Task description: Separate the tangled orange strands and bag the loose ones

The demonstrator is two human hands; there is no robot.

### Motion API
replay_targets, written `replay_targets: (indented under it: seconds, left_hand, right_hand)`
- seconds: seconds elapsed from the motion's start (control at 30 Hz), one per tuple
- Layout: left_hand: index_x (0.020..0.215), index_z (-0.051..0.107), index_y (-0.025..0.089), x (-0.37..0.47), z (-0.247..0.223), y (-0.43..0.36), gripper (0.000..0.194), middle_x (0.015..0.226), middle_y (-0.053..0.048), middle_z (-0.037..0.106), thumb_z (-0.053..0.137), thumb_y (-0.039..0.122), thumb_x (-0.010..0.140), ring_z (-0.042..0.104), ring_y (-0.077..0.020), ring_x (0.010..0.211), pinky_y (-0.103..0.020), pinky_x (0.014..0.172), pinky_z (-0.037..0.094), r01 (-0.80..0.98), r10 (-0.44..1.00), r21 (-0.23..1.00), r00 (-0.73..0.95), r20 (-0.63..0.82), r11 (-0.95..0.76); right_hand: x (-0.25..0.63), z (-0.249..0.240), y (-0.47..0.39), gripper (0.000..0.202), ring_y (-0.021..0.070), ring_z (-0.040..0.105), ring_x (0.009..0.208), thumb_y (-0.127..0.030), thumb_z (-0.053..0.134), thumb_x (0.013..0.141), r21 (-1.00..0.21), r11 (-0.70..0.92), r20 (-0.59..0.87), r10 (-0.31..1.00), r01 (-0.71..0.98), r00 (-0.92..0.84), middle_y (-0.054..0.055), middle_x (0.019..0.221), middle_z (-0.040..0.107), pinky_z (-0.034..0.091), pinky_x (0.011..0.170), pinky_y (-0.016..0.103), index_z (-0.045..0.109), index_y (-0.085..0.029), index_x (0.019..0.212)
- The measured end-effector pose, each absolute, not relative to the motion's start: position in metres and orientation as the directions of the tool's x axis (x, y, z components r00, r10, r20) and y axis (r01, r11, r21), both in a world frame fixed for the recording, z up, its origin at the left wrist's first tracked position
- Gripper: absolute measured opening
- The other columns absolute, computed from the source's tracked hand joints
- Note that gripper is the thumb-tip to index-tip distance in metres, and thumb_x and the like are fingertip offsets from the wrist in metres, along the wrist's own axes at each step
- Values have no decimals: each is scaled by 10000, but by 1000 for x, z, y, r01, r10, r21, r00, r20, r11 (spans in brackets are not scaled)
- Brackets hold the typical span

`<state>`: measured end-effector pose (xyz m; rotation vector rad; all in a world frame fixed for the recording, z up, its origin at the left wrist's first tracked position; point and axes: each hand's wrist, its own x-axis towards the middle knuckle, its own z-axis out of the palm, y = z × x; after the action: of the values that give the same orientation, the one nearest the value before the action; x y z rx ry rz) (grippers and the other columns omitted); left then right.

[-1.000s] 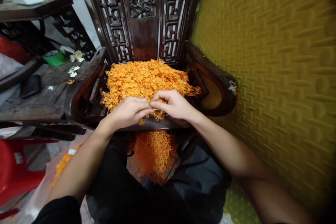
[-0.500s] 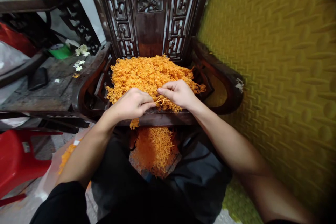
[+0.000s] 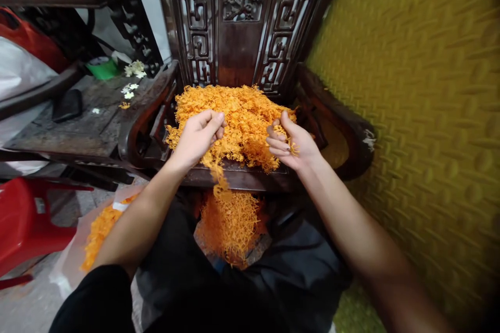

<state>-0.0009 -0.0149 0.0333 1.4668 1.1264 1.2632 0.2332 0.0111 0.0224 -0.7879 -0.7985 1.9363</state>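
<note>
Forearms [image 3: 144,218] out fwd, L hand [image 3: 199,135] curled w/ thumb against fingers [image 3: 221,130], R hand [image 3: 292,141] apart, fingers loosely bent.

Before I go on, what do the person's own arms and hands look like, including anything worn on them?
The left hand and right hand are ungloved, with no rings visible. The left forearm is bare below a plain black sleeve. The right forearm is bare too; its sleeve cannot be made out. Neither wrist shows a watch or bracelet.
</note>
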Motion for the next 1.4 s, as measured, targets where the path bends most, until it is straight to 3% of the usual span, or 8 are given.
replay_targets:
  seconds: [0.13, 0.4, 0.73, 0.83, 0.93, 1.03, 1.13, 1.4]
  left_hand:
    - [820, 415, 230, 20, 32, -18, 410, 596, 46, 522, 546, 587, 973, 332, -58, 428, -209, 418, 193, -233, 992, 972, 125, 20, 10]
    - [835, 405, 223, 21, 34, -19, 329, 601, 48, 490, 523, 484, 996, 356, -58, 434, -194, 419, 197, -362, 973, 923, 227, -48, 130]
    - [750, 309, 238, 16, 34, -16, 399, 607, 35, 348, 407, 531, 1003, 286, -89, 449, -254, 403, 256, -351, 971, 927, 233, -49, 130]
    - [753, 292, 242, 18, 32, -14, 431, 686, -18, 510, 351, 594, 994, 475, -127, 548, -292, 477, 393, -195, 990, 980, 138, -12, 39]
    - [765, 331, 234, 20, 28, -12, 449, 936, -102, 686, 333, 627, 982, 682, -210, 904, -346, 658, 519, -137, 988, 989, 129, 82, -64]
    - [778, 375, 222, 22, 27, -12, 469, 1171, -148, 707, 296, 627, 1001, 659, -282, 1193, -394, 769, 537, -156, 976, 979, 151, 158, -134]
    - [775, 375, 216, 23, 30, -15, 454, 1300, -150, 680, 266, 571, 1037, 617, -294, 1299, -414, 827, 537, -178, 968, 970, 156, 194, -166]
    - [883, 411, 223, 36, 35, -33, 240, 1544, -87, 554, 541, 394, 990, 441, -284, 1505, -492, 1112, 474, -227, 941, 929, 106, 323, -293]
  right_hand:
    - [222, 25, 5, 344, 31, 201, 376, -505, 649, 969, -725, -472, -193, 839, -502, -509, -94, 550, 392, 76, 361, 159, 531, -211, 838]
    - [209, 30, -4, 575, 4, 229, 421, -549, 830, 792, -729, -451, -149, 838, -514, -525, -92, 618, 399, 115, 341, 130, 386, -192, 715]
    - [197, 12, -1, 493, 13, 420, 429, -591, 729, 878, -656, -633, -546, 774, -412, -320, 1, 683, 608, 268, 315, 105, 463, -190, 770]
    - [198, 8, -2, 503, 13, 304, 387, -609, 774, 828, -759, -509, -398, 856, -405, -331, -71, 593, 497, 231, 329, 144, 473, -207, 796]
    - [199, 9, -7, 512, 32, 248, 395, -700, 708, 832, -918, -262, -160, 932, -297, -326, -89, 547, 406, 214, 362, 193, 581, -204, 817]
    - [198, 11, -15, 447, 105, 587, 628, -630, 743, 836, -995, 100, 99, 963, -10, -250, -1, 704, 649, 502, 619, 249, 732, -185, 885]
    - [194, 9, -20, 375, 215, 704, 1049, -477, 789, 848, -933, 299, 254, 941, 201, -223, 61, 1098, 778, 515, 1005, 376, 777, -193, 1091]
    - [181, 1, -28, 423, 260, 712, 1126, -459, 726, 910, -842, 470, 426, 881, 266, -207, 89, 1262, 747, 525, 1016, 429, 736, -209, 1251]
